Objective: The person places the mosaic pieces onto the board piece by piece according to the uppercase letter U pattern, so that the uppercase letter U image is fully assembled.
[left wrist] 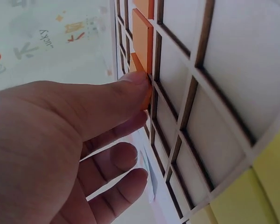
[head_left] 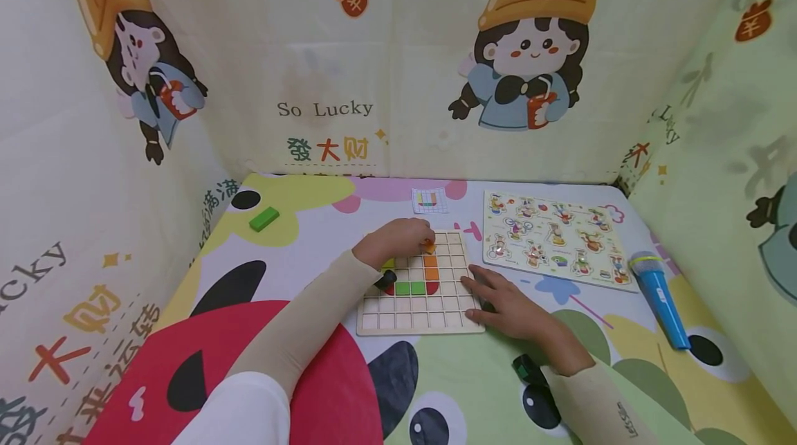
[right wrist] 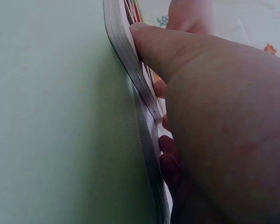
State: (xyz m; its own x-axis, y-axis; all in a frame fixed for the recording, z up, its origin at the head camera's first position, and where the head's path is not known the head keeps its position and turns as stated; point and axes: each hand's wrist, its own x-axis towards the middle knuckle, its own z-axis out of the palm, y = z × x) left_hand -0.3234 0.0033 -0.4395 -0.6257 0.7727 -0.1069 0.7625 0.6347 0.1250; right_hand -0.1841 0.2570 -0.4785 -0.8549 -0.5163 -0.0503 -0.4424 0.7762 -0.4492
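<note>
My left hand (head_left: 395, 239) is over the far part of a wooden grid board (head_left: 386, 324). Its thumb and a finger pinch an orange tile (left wrist: 146, 100), which is tilted against the grid just beyond another orange tile (left wrist: 142, 39) lying in its square. In the head view, two orange tiles (head_left: 431, 268) form a column, with green tiles (head_left: 410, 288) in a row below and a red rounded tile (head_left: 432, 288) at the corner. Yellow tiles (left wrist: 242, 198) are partly hidden by the left arm. My right hand (head_left: 510, 303) rests with spread fingers at the board's right edge.
Behind the board lies a small pattern card (head_left: 429, 201). A picture board (head_left: 490, 232) with several cartoon figures lies at the back right, a blue toy microphone (head_left: 663, 300) beside it. One green block (head_left: 264, 219) sits at the far left. Printed cloth walls surround the table.
</note>
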